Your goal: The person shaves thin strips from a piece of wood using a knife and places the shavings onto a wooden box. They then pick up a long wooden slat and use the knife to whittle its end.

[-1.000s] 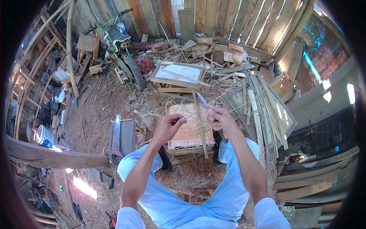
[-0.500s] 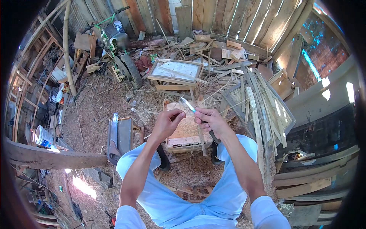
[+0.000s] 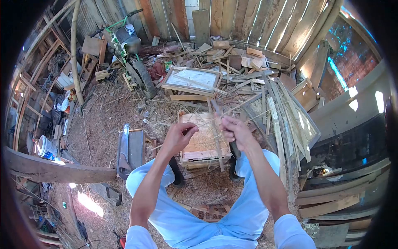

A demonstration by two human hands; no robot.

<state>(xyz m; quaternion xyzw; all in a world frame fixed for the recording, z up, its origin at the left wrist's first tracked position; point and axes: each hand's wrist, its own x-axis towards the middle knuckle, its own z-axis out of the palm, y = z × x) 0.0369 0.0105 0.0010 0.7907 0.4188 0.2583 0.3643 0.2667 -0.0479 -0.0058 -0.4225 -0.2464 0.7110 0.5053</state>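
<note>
My right hand (image 3: 235,132) is closed around a knife (image 3: 216,108), its blade pointing up and away and smeared by motion. Between the fingertips of my left hand (image 3: 179,137), a thin wood strip (image 3: 204,124) is pinched. The strip runs from my left hand across to my right hand, near the knife. Below both hands, a low wooden box (image 3: 200,145) sits on the ground between my feet, with thin slivers and a narrow slat (image 3: 217,143) lying over its top.
A handsaw (image 3: 123,151) rests at the edge of a small dark-topped stand (image 3: 136,146) to the left. Ahead are a framed board (image 3: 191,79), scrap wood and a bike (image 3: 130,50). Long slats (image 3: 286,120) lean at the right. A beam (image 3: 62,169) crosses the left side.
My right hand has shifted slightly right, and the knife blade has turned from leaning left to more upright, now blurred. My left hand stays almost in place, still pinching.
</note>
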